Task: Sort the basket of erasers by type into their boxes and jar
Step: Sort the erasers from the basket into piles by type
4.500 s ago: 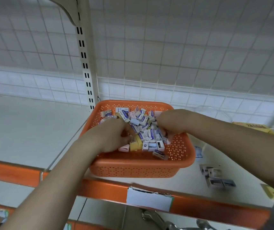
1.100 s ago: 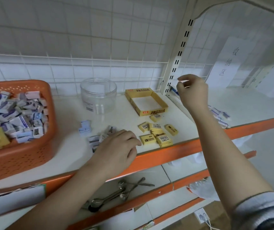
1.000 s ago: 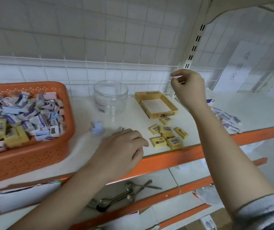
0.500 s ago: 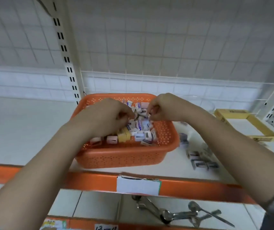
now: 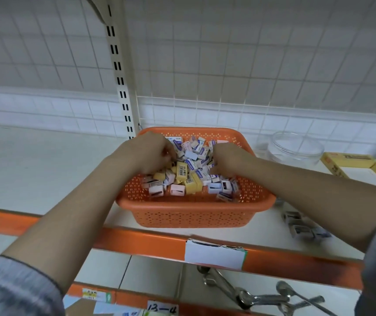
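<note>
now that both hands, left (image 5: 147, 153) and right (image 5: 227, 159), are back in the basket (image 5: 193, 213), fingers curled among erasers (image 5: 189, 169), grip unclear, another pick begins.

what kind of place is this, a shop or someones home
Most likely a shop or stockroom, not a home. The orange basket sits on a retail-style shelf with an orange front rail, a slotted upright and wire grid backing, and a handwritten tag marks the shelf below.

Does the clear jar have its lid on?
No lid: the clear jar stands open-topped beside the orange basket; its open rim shows.
</note>
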### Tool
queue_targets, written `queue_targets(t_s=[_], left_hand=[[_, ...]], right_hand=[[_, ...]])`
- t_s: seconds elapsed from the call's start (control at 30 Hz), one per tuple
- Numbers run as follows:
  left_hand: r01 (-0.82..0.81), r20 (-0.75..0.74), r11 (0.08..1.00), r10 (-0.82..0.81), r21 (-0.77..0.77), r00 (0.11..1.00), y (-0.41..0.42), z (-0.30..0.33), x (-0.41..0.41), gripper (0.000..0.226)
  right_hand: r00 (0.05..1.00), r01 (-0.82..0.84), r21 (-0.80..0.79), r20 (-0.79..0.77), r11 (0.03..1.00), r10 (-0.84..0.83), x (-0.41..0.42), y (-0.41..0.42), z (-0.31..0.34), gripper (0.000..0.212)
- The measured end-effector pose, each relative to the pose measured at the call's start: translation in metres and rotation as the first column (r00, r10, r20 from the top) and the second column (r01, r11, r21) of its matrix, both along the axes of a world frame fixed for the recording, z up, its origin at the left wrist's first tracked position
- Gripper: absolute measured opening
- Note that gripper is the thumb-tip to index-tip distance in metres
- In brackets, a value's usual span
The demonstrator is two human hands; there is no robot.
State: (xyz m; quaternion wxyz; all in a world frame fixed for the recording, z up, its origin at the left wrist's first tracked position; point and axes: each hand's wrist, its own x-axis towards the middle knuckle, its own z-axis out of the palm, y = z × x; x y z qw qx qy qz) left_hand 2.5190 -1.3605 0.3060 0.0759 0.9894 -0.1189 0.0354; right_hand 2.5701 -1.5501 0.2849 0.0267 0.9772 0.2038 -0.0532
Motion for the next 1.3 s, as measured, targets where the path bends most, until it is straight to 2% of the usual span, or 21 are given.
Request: queue_targets(t_s=[0.13, 0.23, 0.27, 0.33, 0.43, 0.53, 0.63, 0.77, 0.83, 0.93, 1.03, 1.13, 1.3], left_hand=[[-0.060, 0.008, 0.998, 0.060, -0.011, 0.998, -0.001, 0.000, 0.006, 0.028], [-0.100, 0.056, 0.994, 0.102, -0.034, 0.993, -0.003, 0.002, 0.017, 0.023], [-0.105, 0.078, 0.994, 0.108, -0.042, 0.991, -0.004, 0.004, 0.021, 0.021], [-0.084, 0.105, 0.996, 0.085, -0.008, 0.991, -0.006, 0.005, 0.030, 0.023], [-0.003, 0.046, 0.995, -0.002, 0.102, 0.999, -0.009, 0.004, 0.042, 0.032], [0.019, 0.026, 0.987, -0.023, 0.159, 0.999, -0.009, 0.003, 0.051, 0.030], [0.062, 0.049, 0.970, -0.075, 0.234, 0.996, -0.008, 0.004, 0.057, 0.031], [0.057, 0.079, 0.959, -0.082, 0.278, 0.994, -0.007, 0.004, 0.060, 0.031], [0.022, 0.125, 0.970, -0.054, 0.244, 0.991, -0.010, 0.009, 0.057, 0.028], [-0.022, 0.183, 0.991, -0.002, 0.133, 0.983, -0.022, 0.019, 0.041, 0.024], [-0.027, 0.209, 0.999, 0.031, -0.025, 0.977, -0.039, 0.027, 0.015, 0.025], [0.029, 0.276, 0.986, 0.017, -0.162, 0.961, -0.062, 0.025, -0.011, 0.024], [0.209, 0.302, 0.926, -0.111, -0.313, 0.947, -0.121, 0.011, -0.027, 0.026]], right_hand=[[0.999, 0.028, 0.064, 0.041, 0.998, -0.031, -0.002, -0.002, 0.002, 0.040], [0.990, 0.075, 0.231, 0.097, 0.970, -0.100, -0.006, -0.008, 0.016, 0.015], [0.987, 0.095, 0.311, 0.097, 0.946, -0.131, -0.010, -0.011, 0.022, 0.016], [0.979, 0.118, 0.453, 0.097, 0.884, -0.180, -0.016, -0.018, 0.031, 0.025], [0.968, 0.100, 0.598, 0.128, 0.795, -0.218, -0.032, -0.027, 0.036, 0.020], [0.951, 0.109, 0.730, 0.122, 0.675, -0.285, -0.045, -0.035, 0.031, 0.023], [0.934, 0.118, 0.828, 0.096, 0.549, -0.345, -0.057, -0.043, 0.024, 0.027], [0.921, 0.114, 0.922, 0.042, 0.371, -0.388, -0.068, -0.052, 0.017, 0.017], [0.917, 0.103, 0.958, 0.013, 0.266, -0.400, -0.073, -0.057, 0.015, 0.009], [0.906, 0.121, 0.981, -0.045, 0.155, -0.421, -0.082, -0.064, 0.014, 0.010], [0.882, 0.121, 0.989, -0.064, 0.091, -0.467, -0.092, -0.076, 0.014, 0.008], [0.846, 0.075, 0.996, -0.032, 0.058, -0.533, -0.102, -0.095, 0.012, 0.018], [0.772, 0.074, 0.997, -0.049, 0.012, -0.634, -0.122, -0.144, -0.003, 0.027]])
